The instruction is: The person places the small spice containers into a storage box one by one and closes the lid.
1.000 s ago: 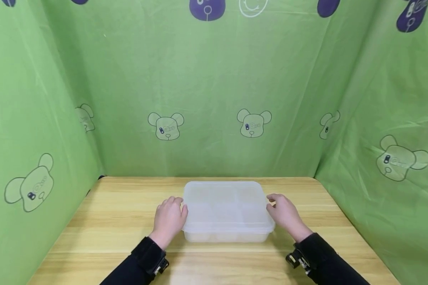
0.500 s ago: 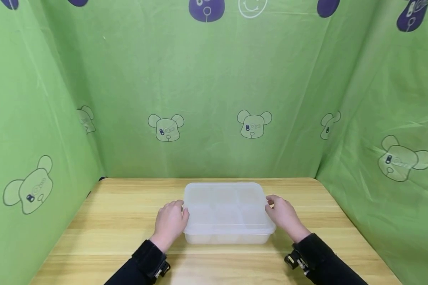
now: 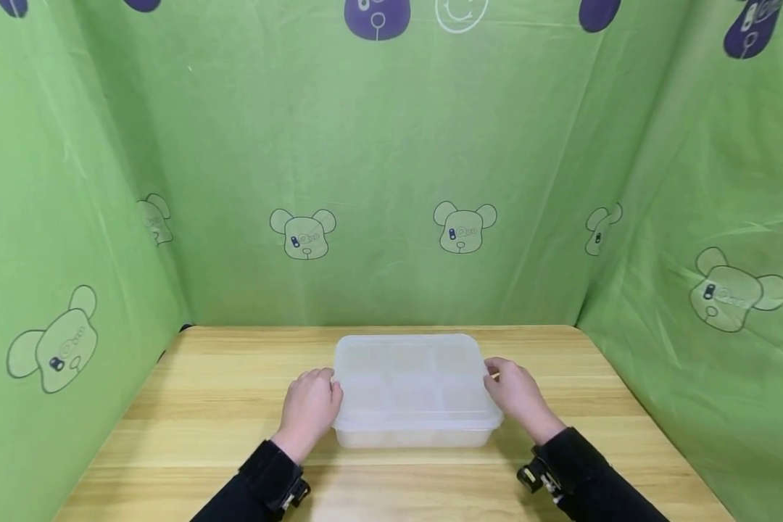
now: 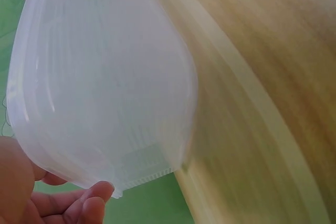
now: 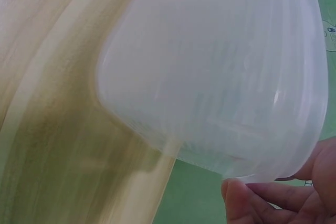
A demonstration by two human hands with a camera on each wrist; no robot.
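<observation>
A translucent white plastic box (image 3: 411, 437) with a lid (image 3: 409, 380) stands on the table, long side toward me. Faint dividing lines show through the lid. At its left end my left hand (image 3: 309, 407) grips the rim, thumb over the top. My right hand (image 3: 520, 397) pinches the opposite end the same way. In the left wrist view, curled fingers (image 4: 100, 190) reach beneath the rim beside the box's ribbed wall (image 4: 105, 77). The right wrist view has fingertips (image 5: 237, 198) right under the rim. What the box contains is hidden by the cloudy plastic.
The wood-grain table (image 3: 222, 406) reaches back to a green cloth (image 3: 385, 283) printed with bear heads. Similar cloth hangs along both sides. Black sleeves with small wrist-worn devices (image 3: 540, 478) cover my forearms.
</observation>
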